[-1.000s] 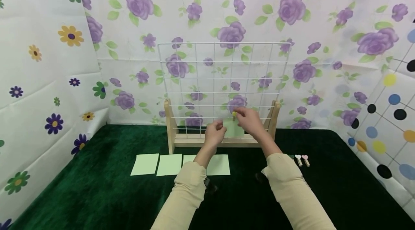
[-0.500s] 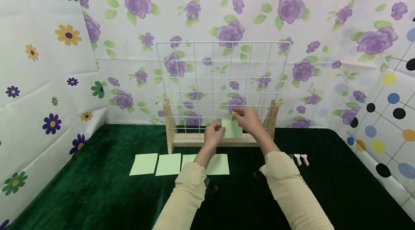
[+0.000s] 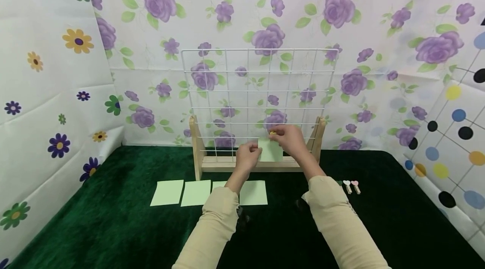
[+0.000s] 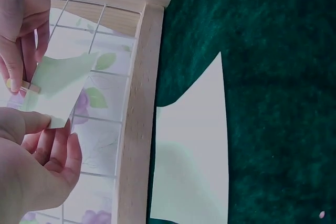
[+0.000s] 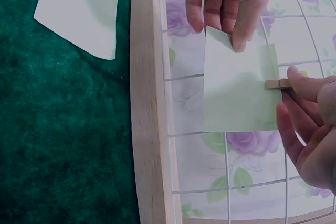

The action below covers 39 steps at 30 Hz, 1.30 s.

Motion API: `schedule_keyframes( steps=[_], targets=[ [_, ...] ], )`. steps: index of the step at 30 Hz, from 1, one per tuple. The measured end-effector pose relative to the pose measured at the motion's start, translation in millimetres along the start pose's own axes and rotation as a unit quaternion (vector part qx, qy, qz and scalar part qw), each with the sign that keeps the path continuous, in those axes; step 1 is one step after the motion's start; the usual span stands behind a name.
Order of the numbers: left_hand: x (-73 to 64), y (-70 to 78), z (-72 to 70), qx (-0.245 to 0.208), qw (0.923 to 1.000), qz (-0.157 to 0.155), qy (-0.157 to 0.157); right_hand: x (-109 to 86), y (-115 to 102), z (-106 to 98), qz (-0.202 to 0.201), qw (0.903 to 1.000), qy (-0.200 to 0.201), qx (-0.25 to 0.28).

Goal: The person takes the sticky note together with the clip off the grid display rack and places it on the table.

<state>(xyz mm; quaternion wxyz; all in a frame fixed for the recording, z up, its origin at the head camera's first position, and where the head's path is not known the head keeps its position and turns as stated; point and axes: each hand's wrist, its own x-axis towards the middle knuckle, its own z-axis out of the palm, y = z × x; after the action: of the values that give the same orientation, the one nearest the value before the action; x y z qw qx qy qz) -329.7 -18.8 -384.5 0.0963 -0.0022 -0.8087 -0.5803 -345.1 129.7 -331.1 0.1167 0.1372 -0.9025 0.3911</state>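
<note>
A pale green paper square (image 3: 271, 151) lies against the lower part of a white wire grid (image 3: 248, 91). My left hand (image 3: 248, 156) pinches its left edge between thumb and fingers, as the left wrist view also shows. At the paper's top edge, my right hand (image 3: 289, 139) pinches a small wooden clothespin (image 5: 277, 84) with a yellow top. In the right wrist view the clothespin's tip overlaps the paper's edge. Whether it also bites on a grid wire is hidden by the fingers.
Several pale green sheets (image 3: 167, 193) lie in a row on the dark green cloth (image 3: 125, 227), one partly behind the left arm. More clothespins with heart tops (image 3: 355, 187) lie to the right. Wooden feet (image 3: 195, 149) hold the grid upright.
The yellow-topped clothespin has tilted lower in my right fingers at the paper's top edge. My left hand keeps its pinch on the paper, and the view has shifted slightly.
</note>
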Motion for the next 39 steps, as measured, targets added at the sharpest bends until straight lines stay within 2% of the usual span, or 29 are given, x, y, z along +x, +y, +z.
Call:
schedule_keyframes(
  steps=[8,15,23,29,35,39],
  targets=[
    [1.5,-1.6,-0.3,-0.008,1.0000,0.005,-0.002,4.1,3.3,2.5,-0.019,0.9987,0.026,-0.039],
    [1.0,-1.4,-1.4,-0.001,1.0000,0.003,-0.002,4.5,0.6,2.3,-0.019,0.9987,0.021,-0.042],
    [-0.4,0.1,-3.7,0.014,0.9997,-0.002,-0.019,3.8,-0.3,0.9,-0.029,0.9978,0.029,-0.052],
    [-1.8,0.3,-3.9,0.011,0.9995,-0.005,-0.029,2.5,1.0,-0.8,-0.036,0.9978,0.036,-0.043],
    [-4.3,-0.4,-5.5,0.004,0.9992,-0.008,-0.038,2.3,-0.7,-4.4,-0.028,0.9988,0.032,-0.026],
    [-7.7,-3.8,-6.4,-0.008,0.9988,-0.021,-0.043,0.3,2.0,-4.5,-0.015,0.9995,0.027,-0.006]
  ],
)
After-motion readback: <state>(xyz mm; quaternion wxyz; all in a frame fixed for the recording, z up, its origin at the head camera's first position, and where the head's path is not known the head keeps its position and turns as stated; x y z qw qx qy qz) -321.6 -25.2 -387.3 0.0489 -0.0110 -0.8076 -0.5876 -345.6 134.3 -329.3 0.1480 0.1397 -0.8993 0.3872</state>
